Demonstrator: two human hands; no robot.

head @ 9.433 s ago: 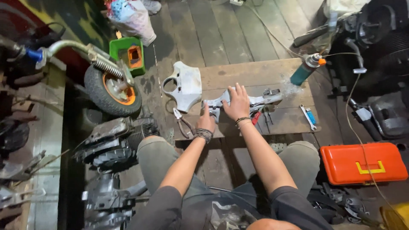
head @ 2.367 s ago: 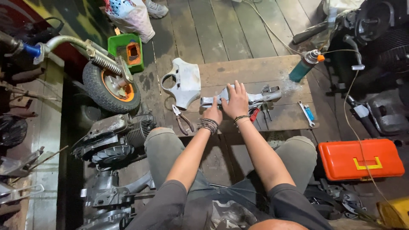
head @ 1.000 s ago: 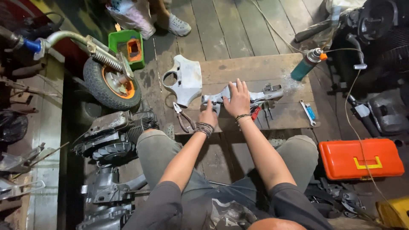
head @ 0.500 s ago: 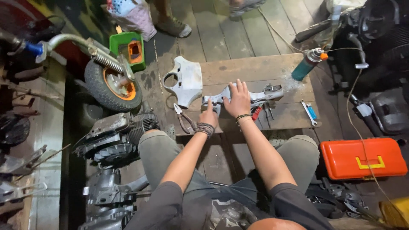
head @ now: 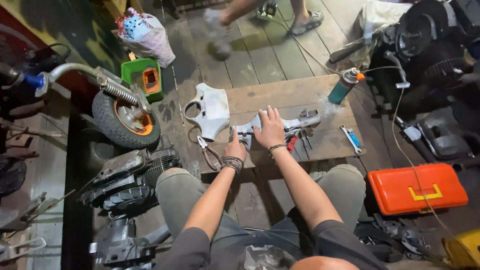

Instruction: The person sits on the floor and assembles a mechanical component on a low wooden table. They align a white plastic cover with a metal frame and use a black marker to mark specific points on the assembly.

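Covering the middle of a long grey metal part, the right hand hides how that part is shaped beneath the palm; only its two ends show, one near the left thumb and one reaching toward the green spray can. Whatever the left hand pinches at the part's near end is too small to make out, so I cannot tell whether its fingers are closed on the part or on a small tool. A red-handled tool pokes out from under the right wrist, its working end hidden. At the top edge, another person's legs and feet are cut off and blurred.

Compared with half a second ago, those feet have stepped farther across the floorboards, while both hands and the metal part lie as they did on the wooden board.

The right hand rests flat, fingers spread wide, pressing the part down onto the board. The left hand is curled narrow, knuckles up, wrist wrapped in dark bracelets, touching the part's left end. Left of the part on the board lies a white plastic cover, with pliers just below it; a blue-handled wrench lies to the right of the part.
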